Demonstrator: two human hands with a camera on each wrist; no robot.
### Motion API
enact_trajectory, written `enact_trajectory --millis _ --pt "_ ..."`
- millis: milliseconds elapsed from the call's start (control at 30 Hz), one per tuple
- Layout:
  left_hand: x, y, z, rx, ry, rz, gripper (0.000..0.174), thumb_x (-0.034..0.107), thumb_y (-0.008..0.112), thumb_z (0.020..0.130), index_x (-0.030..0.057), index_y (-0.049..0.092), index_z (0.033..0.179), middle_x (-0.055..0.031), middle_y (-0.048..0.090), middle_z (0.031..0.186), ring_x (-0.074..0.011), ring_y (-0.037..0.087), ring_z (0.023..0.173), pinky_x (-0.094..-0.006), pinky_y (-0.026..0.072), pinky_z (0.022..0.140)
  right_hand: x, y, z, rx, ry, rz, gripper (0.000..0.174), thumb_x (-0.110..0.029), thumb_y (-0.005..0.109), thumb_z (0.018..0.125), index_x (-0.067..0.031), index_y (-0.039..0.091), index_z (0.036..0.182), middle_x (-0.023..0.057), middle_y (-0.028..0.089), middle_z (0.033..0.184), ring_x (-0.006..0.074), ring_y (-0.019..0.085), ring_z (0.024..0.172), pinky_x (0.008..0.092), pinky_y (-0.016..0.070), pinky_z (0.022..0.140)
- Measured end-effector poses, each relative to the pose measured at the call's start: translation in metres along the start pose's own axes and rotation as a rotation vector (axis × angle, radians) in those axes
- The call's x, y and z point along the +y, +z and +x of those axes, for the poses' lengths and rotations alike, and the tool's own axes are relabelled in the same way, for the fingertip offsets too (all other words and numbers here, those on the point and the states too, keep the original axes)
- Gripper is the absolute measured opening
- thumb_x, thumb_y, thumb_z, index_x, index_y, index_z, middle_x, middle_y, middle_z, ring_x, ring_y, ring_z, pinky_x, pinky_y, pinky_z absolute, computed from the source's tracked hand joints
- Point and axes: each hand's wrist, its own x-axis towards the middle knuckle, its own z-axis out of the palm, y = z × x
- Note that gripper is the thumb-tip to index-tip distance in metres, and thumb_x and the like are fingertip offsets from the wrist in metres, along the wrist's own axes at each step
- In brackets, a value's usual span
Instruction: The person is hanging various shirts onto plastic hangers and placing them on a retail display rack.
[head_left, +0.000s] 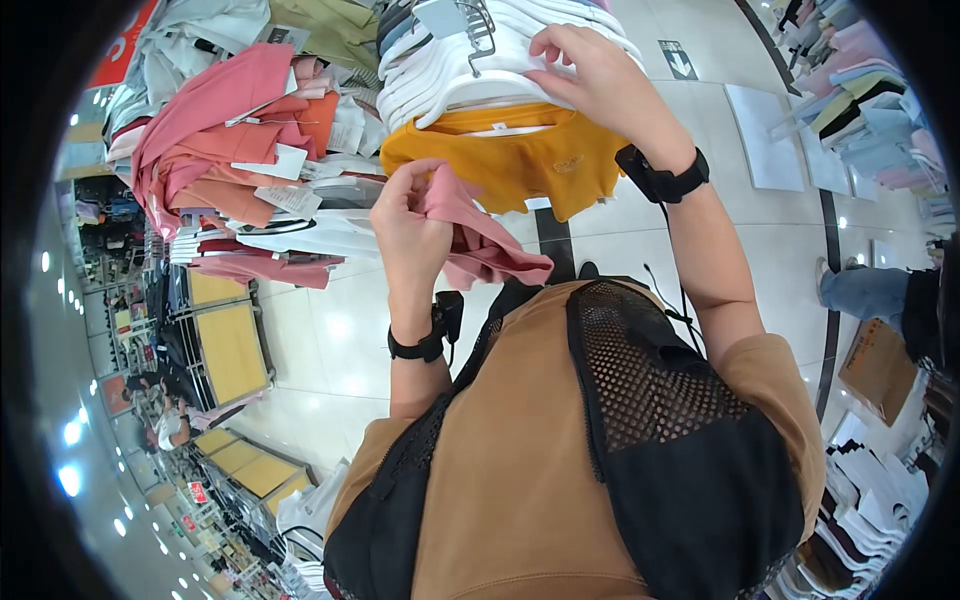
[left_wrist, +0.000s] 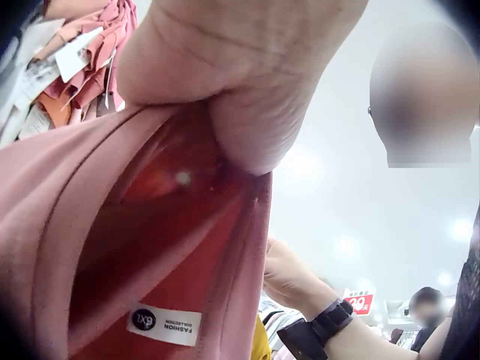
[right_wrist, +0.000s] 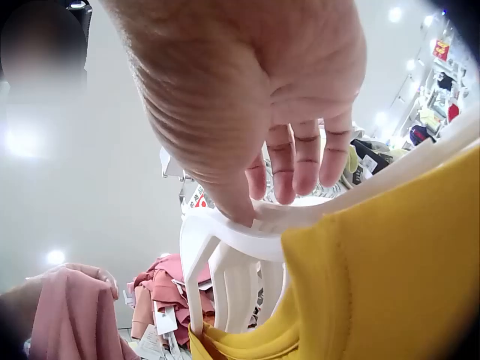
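Note:
My left hand [head_left: 413,225] pinches a pink garment [head_left: 480,235] by its neckline, and the cloth hangs down beside the yellow shirt [head_left: 515,155]. In the left wrist view a white size label [left_wrist: 163,324] shows inside the pink garment [left_wrist: 45,217]. My right hand [head_left: 600,85] is over the white hangers at the rack. Seen from the right wrist, the thumb of the right hand [right_wrist: 255,112] touches the white hanger [right_wrist: 247,236] that carries the yellow shirt [right_wrist: 390,262], and the other fingers extend loosely past it.
Pink and orange garments [head_left: 215,150] with tags lie heaped over a rack at the left. More white hangers [head_left: 550,30] line the rail ahead. A person in jeans [head_left: 860,295] stands at the right near a cardboard box [head_left: 877,370]. White platforms [head_left: 765,135] stand on the floor.

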Motion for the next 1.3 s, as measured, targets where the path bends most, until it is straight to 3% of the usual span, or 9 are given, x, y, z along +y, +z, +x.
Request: enact_trajectory --millis 333,433,733,800,933,1000,1067,1200,1300 --pt "0.018 0.008 0.004 -0.091 -0.092 0.070 0.031 0.003 0.065 0.093 0.0021 0.063 0.124 0.0066 0.038 0.068 -0.0043 0.036 0.063 -0.0197 0.0332 0.059 0.020 0.000 -0.002 -0.036 -0.078 -0.090 0.024 -0.012 0.070 0.084 -0.0085 0.057 0.102 0.0089 0.063 0.086 0.0261 0.062 0.077 0.0341 0.0504 0.070" --pt "0.012 0.007 0.002 -0.098 -0.078 0.098 0.026 0.003 0.064 0.093 0.0013 0.066 0.119 0.0064 0.042 0.069 -0.0043 0.038 0.063 -0.0202 0.0332 0.058 0.014 -0.007 -0.004 -0.053 0.072 -0.058 0.022 -0.012 0.068 0.085 -0.0089 0.056 0.104 0.0092 0.063 0.085 0.0264 0.062 0.073 0.0350 0.0503 0.067" --pt "0.000 0.009 -0.006 -0.129 -0.134 0.044 0.016 0.002 0.064 0.092 -0.0032 0.069 0.106 0.0023 0.056 0.073 -0.0043 0.048 0.069 -0.0201 0.0400 0.061 0.005 -0.034 0.003 -0.114 0.040 0.050 0.033 -0.011 0.069 0.090 -0.0135 0.062 0.123 0.0048 0.065 0.088 0.0153 0.060 0.070 0.0267 0.0479 0.065" --pt "0.005 0.009 -0.005 -0.151 -0.143 0.086 0.017 0.001 0.063 0.091 -0.0031 0.069 0.107 0.0022 0.057 0.073 -0.0043 0.049 0.069 -0.0201 0.0400 0.061 -0.002 -0.042 0.005 -0.091 0.067 0.155 0.026 -0.015 0.063 0.097 -0.0021 0.064 0.120 0.0059 0.067 0.088 0.0184 0.063 0.077 0.0313 0.0531 0.072" --pt "0.007 0.007 -0.007 -0.183 -0.145 0.110 0.019 -0.002 0.062 0.090 -0.0022 0.069 0.108 0.0011 0.059 0.074 -0.0048 0.050 0.068 -0.0200 0.0404 0.061 -0.009 -0.074 -0.001 -0.038 0.101 0.141 0.031 -0.011 0.070 0.090 -0.0035 0.065 0.121 0.0070 0.064 0.079 0.0183 0.057 0.066 0.0300 0.0490 0.064" --pt "0.004 0.005 -0.009 -0.148 -0.184 0.029 0.022 -0.004 0.060 0.089 -0.0017 0.065 0.110 0.0000 0.060 0.073 -0.0052 0.051 0.067 -0.0201 0.0407 0.061 -0.010 -0.098 -0.013 -0.169 0.478 0.215 0.049 -0.021 0.074 0.088 0.0015 0.058 0.129 0.0190 0.067 0.098 0.0278 0.064 0.085 0.0349 0.0523 0.079" --pt "-0.003 0.002 -0.008 -0.102 -0.182 0.022 0.021 -0.005 0.060 0.089 -0.0011 0.061 0.109 -0.0004 0.060 0.073 -0.0053 0.052 0.067 -0.0201 0.0408 0.061 0.014 -0.107 -0.039 0.005 0.309 0.316 0.037 -0.007 0.068 0.094 -0.0084 0.061 0.130 0.0006 0.068 0.097 0.0081 0.058 0.078 0.0228 0.0464 0.068" --pt "-0.012 -0.004 -0.006 0.004 -0.211 -0.084 0.016 -0.005 0.059 0.089 0.0011 0.052 0.103 -0.0020 0.061 0.072 -0.0053 0.050 0.064 -0.0213 0.0385 0.057 0.017 -0.171 -0.090 0.095 0.387 0.289 0.038 -0.011 0.070 0.094 -0.0046 0.062 0.131 0.0013 0.070 0.108 0.0037 0.058 0.083 0.0190 0.0437 0.069" --pt "-0.019 -0.016 -0.003 0.026 -0.304 -0.130 0.015 -0.006 0.054 0.089 0.0015 0.049 0.100 -0.0035 0.061 0.072 -0.0060 0.049 0.065 -0.0211 0.0383 0.056 0.011 -0.205 -0.137 0.284 0.574 0.250 0.036 -0.006 0.069 0.094 -0.0001 0.061 0.129 -0.0020 0.062 0.091 0.0046 0.052 0.078 0.0195 0.0403 0.066"
